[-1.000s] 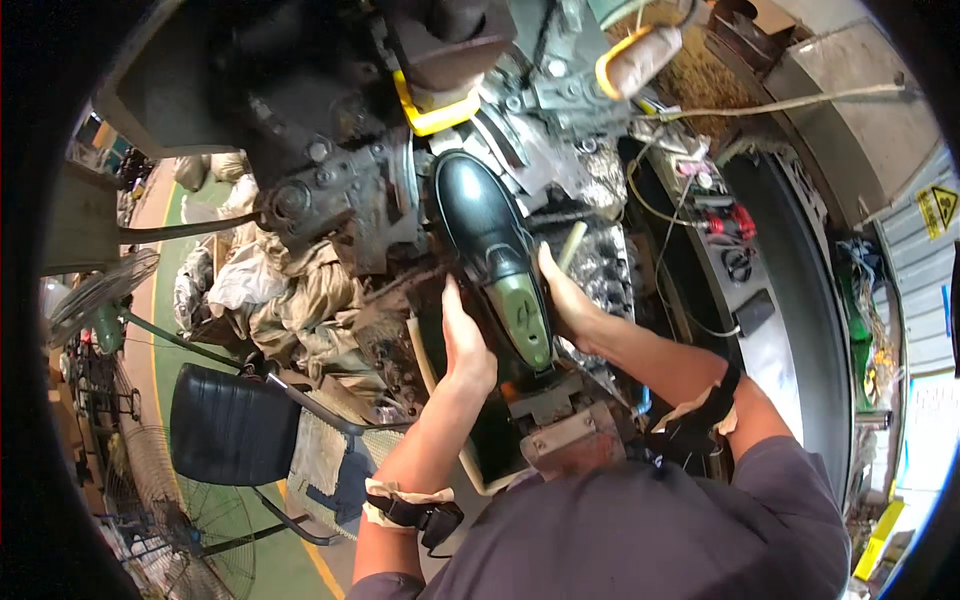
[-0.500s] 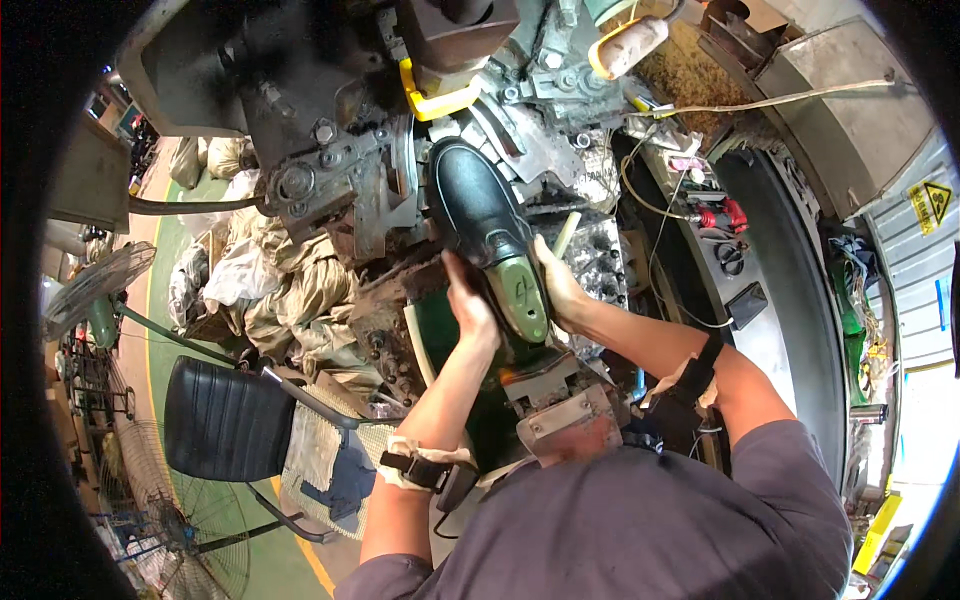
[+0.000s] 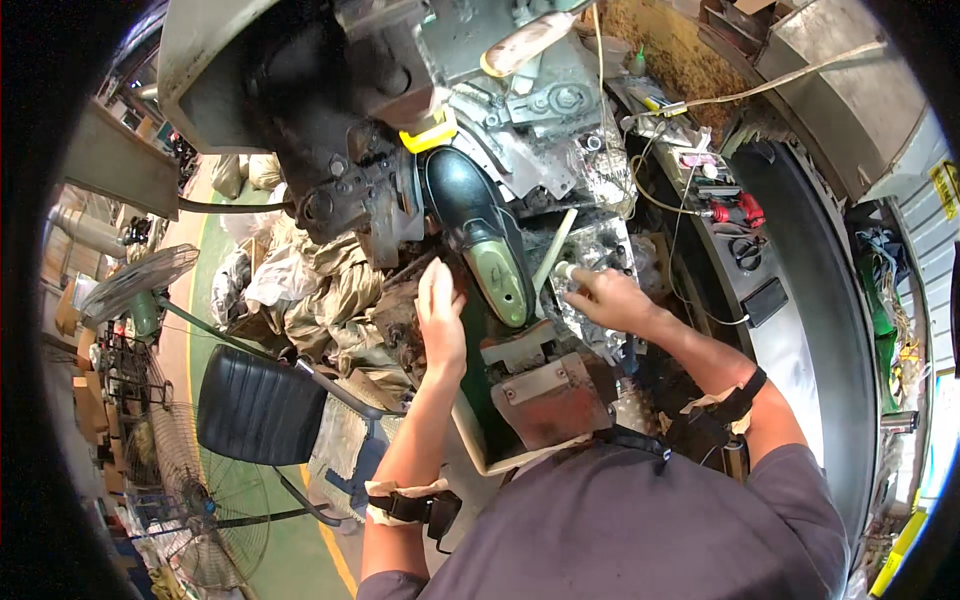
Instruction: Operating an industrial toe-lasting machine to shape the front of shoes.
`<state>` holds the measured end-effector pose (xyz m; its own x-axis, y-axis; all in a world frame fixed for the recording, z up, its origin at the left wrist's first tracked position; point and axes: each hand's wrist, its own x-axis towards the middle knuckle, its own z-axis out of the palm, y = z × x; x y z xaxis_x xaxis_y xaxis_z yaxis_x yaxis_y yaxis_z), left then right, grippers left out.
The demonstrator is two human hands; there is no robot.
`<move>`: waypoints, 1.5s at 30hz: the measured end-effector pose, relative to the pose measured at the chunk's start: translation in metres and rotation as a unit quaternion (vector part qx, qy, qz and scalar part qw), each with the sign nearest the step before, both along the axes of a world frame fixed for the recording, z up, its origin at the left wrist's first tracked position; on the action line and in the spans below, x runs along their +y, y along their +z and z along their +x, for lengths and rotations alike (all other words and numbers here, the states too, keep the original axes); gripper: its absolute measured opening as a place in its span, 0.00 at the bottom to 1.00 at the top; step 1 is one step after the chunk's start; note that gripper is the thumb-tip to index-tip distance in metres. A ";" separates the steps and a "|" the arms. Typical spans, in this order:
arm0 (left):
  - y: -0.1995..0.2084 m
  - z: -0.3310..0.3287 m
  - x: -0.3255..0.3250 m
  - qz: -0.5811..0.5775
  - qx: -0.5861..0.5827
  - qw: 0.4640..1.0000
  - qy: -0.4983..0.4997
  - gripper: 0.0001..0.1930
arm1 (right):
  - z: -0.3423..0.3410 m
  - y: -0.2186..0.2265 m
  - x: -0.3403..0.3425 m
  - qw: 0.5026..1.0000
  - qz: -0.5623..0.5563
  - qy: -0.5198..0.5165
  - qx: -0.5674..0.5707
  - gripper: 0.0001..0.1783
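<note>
A black shoe upper (image 3: pixel 462 192) sits on a green shoe last (image 3: pixel 497 277), its toe pointing away from me under a yellow-edged part (image 3: pixel 430 134) of the machine. My left hand (image 3: pixel 441 318) is just left of the last, apart from it, with fingers stretched upward and nothing in them. To the right of the last, my right hand (image 3: pixel 612 300) has its fingers curled round a small pale knob (image 3: pixel 565 270). Close by, a pale stick-like lever (image 3: pixel 553 250) slants up between the last and that hand.
Dark metal machine parts (image 3: pixel 345 195) surround the shoe. On the left are fabric sacks (image 3: pixel 320 290), a black chair (image 3: pixel 258 403) and a fan (image 3: pixel 200 510). At right, a bench holds a red tool (image 3: pixel 740 211), scissors (image 3: pixel 746 252) and a phone (image 3: pixel 766 302). A handled lamp-like piece (image 3: pixel 525 45) hangs above.
Both hands have let go of the shoe and last, which stay in the machine. My left hand has drawn back slightly to the left; my right has moved right to the pale knob.
</note>
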<state>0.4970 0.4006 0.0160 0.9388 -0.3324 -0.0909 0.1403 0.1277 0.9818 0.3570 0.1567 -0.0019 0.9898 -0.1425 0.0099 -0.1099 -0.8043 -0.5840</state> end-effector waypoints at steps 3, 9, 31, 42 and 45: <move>0.019 -0.018 -0.032 0.062 -0.136 0.989 -0.005 0.44 | -0.007 -0.006 0.002 0.997 -0.061 0.022 -0.029 0.23; 0.017 -0.039 -0.061 0.235 -0.303 0.920 0.076 0.59 | -0.017 0.007 0.014 0.992 -0.116 0.015 -0.054 0.16; 0.006 -0.040 -0.068 0.217 -0.261 0.938 0.073 0.53 | -0.011 -0.021 0.006 0.979 -0.059 -0.036 -0.193 0.12; 0.008 -0.043 -0.070 0.181 -0.244 0.950 0.067 0.52 | -0.012 -0.017 0.004 0.982 -0.027 -0.030 -0.186 0.12; 0.009 -0.045 -0.068 0.181 -0.262 0.945 0.075 0.51 | -0.013 -0.014 0.006 0.981 -0.023 -0.025 -0.190 0.12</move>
